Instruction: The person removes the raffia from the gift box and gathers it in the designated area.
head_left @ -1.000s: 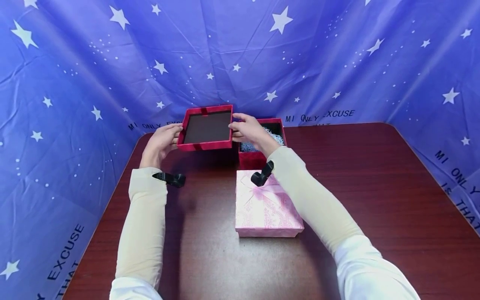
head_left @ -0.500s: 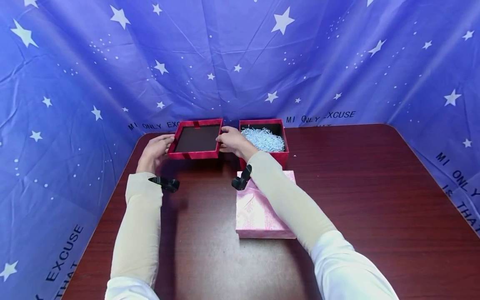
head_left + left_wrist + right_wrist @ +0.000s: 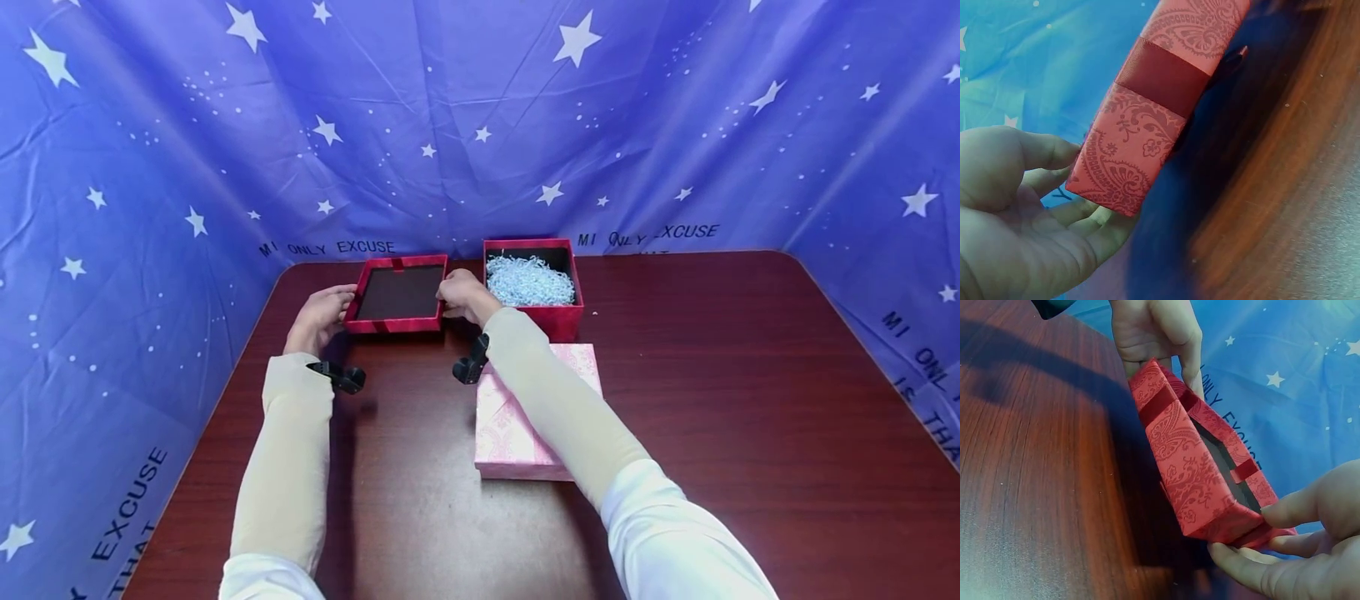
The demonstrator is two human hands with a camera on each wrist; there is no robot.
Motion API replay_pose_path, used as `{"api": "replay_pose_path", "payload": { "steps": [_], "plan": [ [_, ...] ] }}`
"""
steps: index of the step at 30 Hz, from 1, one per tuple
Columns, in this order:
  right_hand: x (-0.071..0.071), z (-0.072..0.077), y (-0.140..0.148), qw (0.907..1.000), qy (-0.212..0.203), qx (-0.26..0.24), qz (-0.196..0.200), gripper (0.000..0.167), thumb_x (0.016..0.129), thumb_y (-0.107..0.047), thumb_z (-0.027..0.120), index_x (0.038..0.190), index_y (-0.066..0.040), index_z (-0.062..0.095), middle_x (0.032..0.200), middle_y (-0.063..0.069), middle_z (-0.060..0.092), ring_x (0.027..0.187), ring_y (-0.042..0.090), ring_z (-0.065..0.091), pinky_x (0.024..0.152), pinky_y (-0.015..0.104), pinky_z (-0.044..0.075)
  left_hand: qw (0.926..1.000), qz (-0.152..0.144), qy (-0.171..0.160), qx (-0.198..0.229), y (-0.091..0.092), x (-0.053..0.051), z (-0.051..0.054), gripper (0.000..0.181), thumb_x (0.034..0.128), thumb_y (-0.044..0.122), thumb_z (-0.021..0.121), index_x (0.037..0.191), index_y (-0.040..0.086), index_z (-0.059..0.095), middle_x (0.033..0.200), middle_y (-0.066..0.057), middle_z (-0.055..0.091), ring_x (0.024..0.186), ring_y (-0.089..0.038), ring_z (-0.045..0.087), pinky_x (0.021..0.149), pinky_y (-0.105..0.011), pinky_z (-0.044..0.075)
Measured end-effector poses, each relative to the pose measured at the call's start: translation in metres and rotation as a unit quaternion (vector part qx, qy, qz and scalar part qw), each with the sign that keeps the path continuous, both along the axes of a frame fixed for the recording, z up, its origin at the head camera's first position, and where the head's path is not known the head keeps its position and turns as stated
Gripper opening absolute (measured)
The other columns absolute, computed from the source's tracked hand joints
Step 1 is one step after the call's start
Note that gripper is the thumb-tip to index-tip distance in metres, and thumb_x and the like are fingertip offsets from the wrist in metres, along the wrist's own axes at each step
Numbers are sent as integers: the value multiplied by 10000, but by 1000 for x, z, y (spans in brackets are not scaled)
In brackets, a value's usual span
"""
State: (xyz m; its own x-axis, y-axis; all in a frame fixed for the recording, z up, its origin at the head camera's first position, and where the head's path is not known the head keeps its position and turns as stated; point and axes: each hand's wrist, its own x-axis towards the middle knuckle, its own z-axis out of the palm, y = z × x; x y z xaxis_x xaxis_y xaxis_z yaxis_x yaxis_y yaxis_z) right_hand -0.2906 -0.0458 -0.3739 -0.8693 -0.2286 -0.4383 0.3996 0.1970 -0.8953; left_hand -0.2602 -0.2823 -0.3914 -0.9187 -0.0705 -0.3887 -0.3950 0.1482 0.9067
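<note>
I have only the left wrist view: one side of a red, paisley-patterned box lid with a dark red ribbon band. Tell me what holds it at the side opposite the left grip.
Observer: The person's right grip pinches a corner of that shallow, red, paisley-patterned box lid.
Operator: Say which way the lid's hollow faces.
Observer: Upward; the head view shows its flat, dark lining.
Operator: Now name what stands just to the right of it.
Observer: An open, red, rectangular box holding pale blue, shredded filler.
</note>
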Motion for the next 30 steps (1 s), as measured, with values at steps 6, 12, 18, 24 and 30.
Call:
{"api": "replay_pose_path", "payload": {
  "steps": [6,12,18,24,30],
  "plan": [
    [-45,-63,-12,9993,85,367,51,95,881,13,350,893,-62,406,810,111,520,680,209,508,669,377,578,9997,222,-43,-92,1,0,-14,433,1026,130,371,1456,79,385,1105,-35,562,844,-53,548,706,-196,495],
    [-81,-109,-20,9975,53,657,241,120,845,41,406,860,-78,393,813,70,480,656,209,510,626,336,564,9985,481,-54,-267,5,-1,-18,422,1023,138,397,1442,100,420,1362,-117,469,1034,-154,537,813,-249,479],
    [-66,-90,-16,9953,12,757,597,176,828,54,478,994,1,447,842,70,455,607,206,433,651,332,542,9971,561,10,-506,10,-1,-20,410,1020,133,400,1426,109,449,1291,-82,470,975,-131,500,800,-229,467],
    [-9,-16,-7,9935,-173,820,771,124,894,10,460,1000,-20,403,830,48,346,716,188,360,878,369,525,9968,589,-24,-546,10,-1,-22,412,1024,125,379,1431,106,440,1304,-116,475,1018,-157,513,808,-228,467],
    [4,4,-1,9906,-243,852,1040,498,935,-101,515,1387,-25,320,1201,55,425,911,178,423,1005,360,463,9947,526,103,-879,11,-1,-21,403,1022,147,391,1413,69,449,1074,-54,496,749,-52,486,625,-147,417]
  ]
}}
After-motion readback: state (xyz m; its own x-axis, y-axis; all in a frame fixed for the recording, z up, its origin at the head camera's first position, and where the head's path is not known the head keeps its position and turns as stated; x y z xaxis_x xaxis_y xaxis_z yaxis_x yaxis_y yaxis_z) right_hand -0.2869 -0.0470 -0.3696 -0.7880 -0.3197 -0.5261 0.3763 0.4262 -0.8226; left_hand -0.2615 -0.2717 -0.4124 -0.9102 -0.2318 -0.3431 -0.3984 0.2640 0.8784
